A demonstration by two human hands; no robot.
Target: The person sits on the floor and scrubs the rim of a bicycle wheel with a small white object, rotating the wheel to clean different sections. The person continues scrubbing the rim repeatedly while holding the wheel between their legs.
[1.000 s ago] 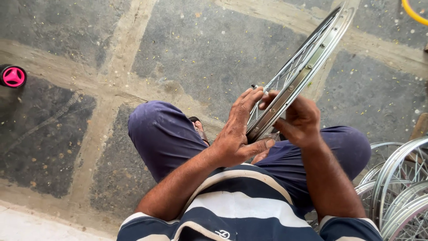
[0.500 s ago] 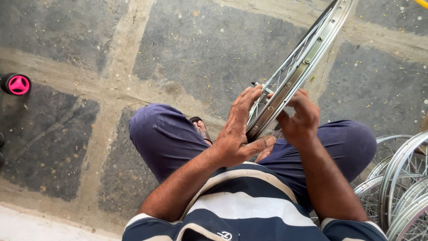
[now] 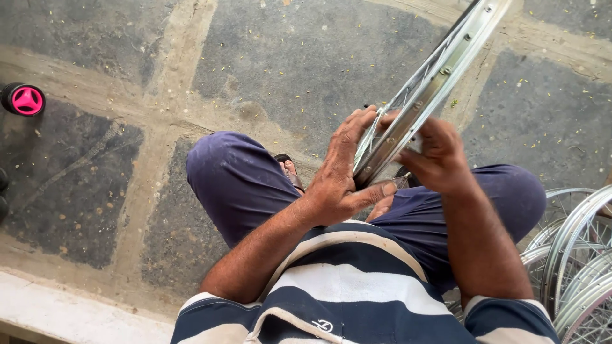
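A shiny metal spoked bicycle wheel rim (image 3: pixel 446 64) stands on edge between my knees, running from my lap toward the upper right. My left hand (image 3: pixel 341 178) grips its near end from the left side, thumb lying under the rim. My right hand (image 3: pixel 437 156) holds the rim from the right, fingers curled by the spokes. I sit with dark blue trousers (image 3: pixel 236 185) and a striped shirt, a sandalled foot (image 3: pixel 290 172) showing under the left hand.
Several more metal rims (image 3: pixel 574 255) lie stacked at the lower right. A small black wheel with a pink hub (image 3: pixel 24 100) sits at the left edge. The ground is dark stone paving with pale joints, and a pale kerb (image 3: pixel 76 312) runs along the lower left.
The rim has shifted a little up and right in view. My right hand has moved slightly along the rim; both hands still hold it.
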